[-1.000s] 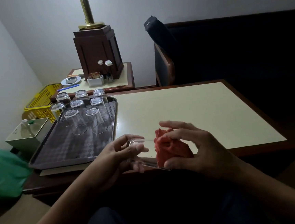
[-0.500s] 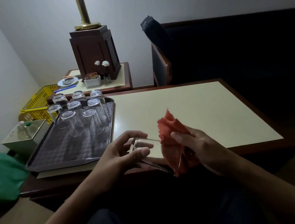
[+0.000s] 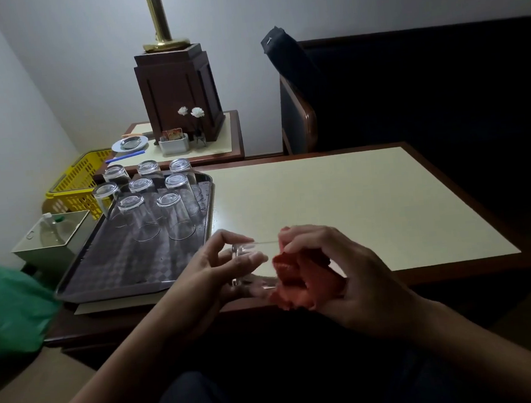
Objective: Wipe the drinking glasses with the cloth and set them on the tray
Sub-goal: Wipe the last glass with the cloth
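A clear drinking glass (image 3: 252, 260) lies sideways in my left hand (image 3: 209, 277), gripped at its base end over the table's near edge. My right hand (image 3: 338, 275) holds a bunched red cloth (image 3: 292, 282) pressed into the glass's open end. A dark checkered tray (image 3: 115, 266) sits at the table's left end. Several glasses (image 3: 149, 205) stand upside down in rows on its far half; the near half of the tray is bare.
The cream-topped table (image 3: 354, 206) stretches right of my hands. Behind it stand a side table with a wooden lamp base (image 3: 181, 93), a dish and a small flower vase. A yellow basket (image 3: 76, 182), a pale bin (image 3: 55, 235) and green plastic (image 3: 7, 307) lie left. A dark sofa (image 3: 408, 86) fills the right.
My right hand has turned and pushed the red cloth back into the glass mouth after pulling it up half a second ago. The left hand keeps the glass in place.
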Available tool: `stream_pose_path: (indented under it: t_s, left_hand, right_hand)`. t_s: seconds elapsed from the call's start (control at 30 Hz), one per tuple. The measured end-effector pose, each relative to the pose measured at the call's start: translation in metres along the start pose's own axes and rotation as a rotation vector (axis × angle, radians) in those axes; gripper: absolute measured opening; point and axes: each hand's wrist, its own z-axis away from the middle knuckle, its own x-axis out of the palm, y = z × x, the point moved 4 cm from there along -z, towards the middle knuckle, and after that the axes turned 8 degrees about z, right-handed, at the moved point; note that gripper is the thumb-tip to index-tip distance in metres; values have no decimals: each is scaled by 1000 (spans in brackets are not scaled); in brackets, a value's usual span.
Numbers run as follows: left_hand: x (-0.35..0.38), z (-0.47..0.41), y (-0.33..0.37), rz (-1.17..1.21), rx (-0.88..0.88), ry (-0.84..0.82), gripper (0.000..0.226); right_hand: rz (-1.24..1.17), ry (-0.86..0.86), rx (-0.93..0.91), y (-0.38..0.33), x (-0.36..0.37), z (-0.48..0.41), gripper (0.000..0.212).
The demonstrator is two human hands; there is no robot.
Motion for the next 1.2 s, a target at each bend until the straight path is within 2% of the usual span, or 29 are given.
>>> stream_pose_path:
  t_s: [0.13,0.23,0.3,0.37,0.43,0.5,0.53,0.6,0.67,0.73,0.77,0.83,0.9,0.93,1.0,1.07,1.13,1.2]
  left_hand:
    - [0,3,1,-49,73,-1,38]
    - [2,3,-1,-66,59,35,42]
    - [3,3,-4,-52,12,88,46]
    - [3,2,-6,-44,-27,121,46]
    - [3,3,-6,-47,-32,112,46]
    - [3,4,-6,-77,-17,64,46]
    - [4,6,-5,-99,-10,33,45]
    - [5,6,-4,-89,-9,-5,41]
    - [4,2,-4,-9,-21,18,36]
    - [2,-2,-5,35,-47,66,38]
    - [1,-3,-5,38,-58,70,39]
    - [1,-2,-4,21,-35,12,35]
    - [1,3,-2,-17,29,-91,38]
    - [2,5,-1,-30,61,-146,43]
    - [7,7,-2,-50,92,-185,46]
    - [10,3,-6,-31,43,-78,39]
    - [10,-1,-11,1,-82,65,41]
    - [7,-2,-16,-13,-184,109,47]
  right_hand:
    - [-144,-54,242,9,2,3,53]
    - [-193,-56,379,12,3,4,45]
    - [-131,-122,417,12,3,5,50]
    - [-220,-226,450,9,8,5,59]
    - [-450,-182,518,7,14,3,56]
    - [-552,-75,570,10,14,0,36]
    - [-576,-63,559,11,12,0,28]
    - [-497,-150,434,9,6,1,33]
    - [-195,-229,221,2,0,2,47]
    - [134,-172,-53,-4,4,2,49]
    - [223,-138,-146,-5,8,3,49]
    - [193,-73,-110,-4,10,3,57]
    - [-58,-28,98,5,2,2,62]
    - [-232,-72,211,8,0,2,61]
    - [-370,-171,316,10,-1,0,58]
    - [-157,-168,199,2,-6,1,66]
    - [227,-92,-102,-6,0,2,61]
    - [342,-45,-258,-10,9,4,56]
